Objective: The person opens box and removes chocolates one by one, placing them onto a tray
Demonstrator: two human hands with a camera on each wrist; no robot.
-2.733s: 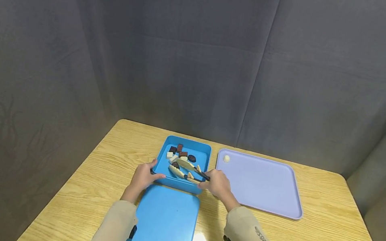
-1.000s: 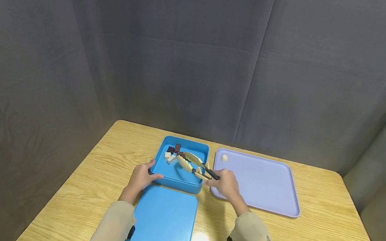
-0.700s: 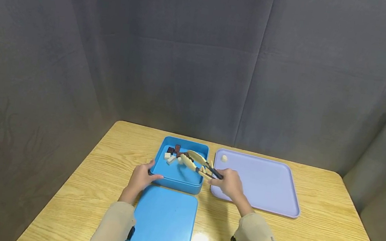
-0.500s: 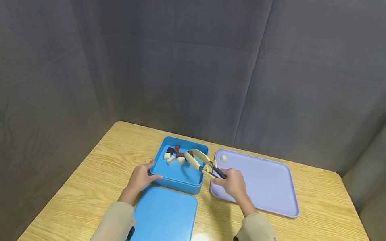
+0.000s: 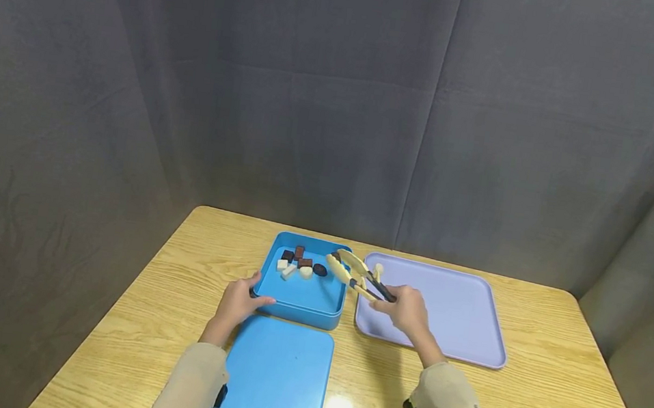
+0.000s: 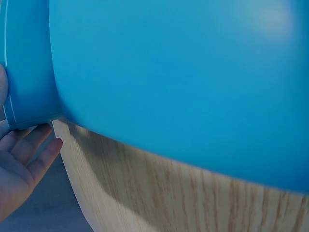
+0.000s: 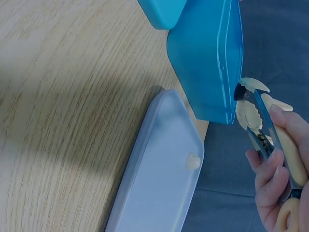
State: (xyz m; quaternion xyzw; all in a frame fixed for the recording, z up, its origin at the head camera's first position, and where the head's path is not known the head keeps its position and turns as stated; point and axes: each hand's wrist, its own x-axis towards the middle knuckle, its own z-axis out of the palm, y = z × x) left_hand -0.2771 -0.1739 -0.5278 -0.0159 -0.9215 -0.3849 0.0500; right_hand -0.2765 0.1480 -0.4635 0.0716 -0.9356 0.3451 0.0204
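My right hand grips a pair of cream-tipped tongs, raised above the right wall of the blue box. Between the tongs' tips is a dark brown chocolate-like piece. In the blue box lie several small pieces: white blocks, reddish-brown blocks, a dark block, a cream round piece and a dark oval piece. My left hand holds the box's near left corner, thumb over the front rim and fingers along the side.
A lilac tray lies right of the box, with a cream round piece near its far left corner. The flat blue lid lies in front of the box on the wooden table. Grey curtains hang behind.
The tongs have lifted the dark piece out from among the others and moved right and up, from inside the box to its right wall. My left hand keeps its place.
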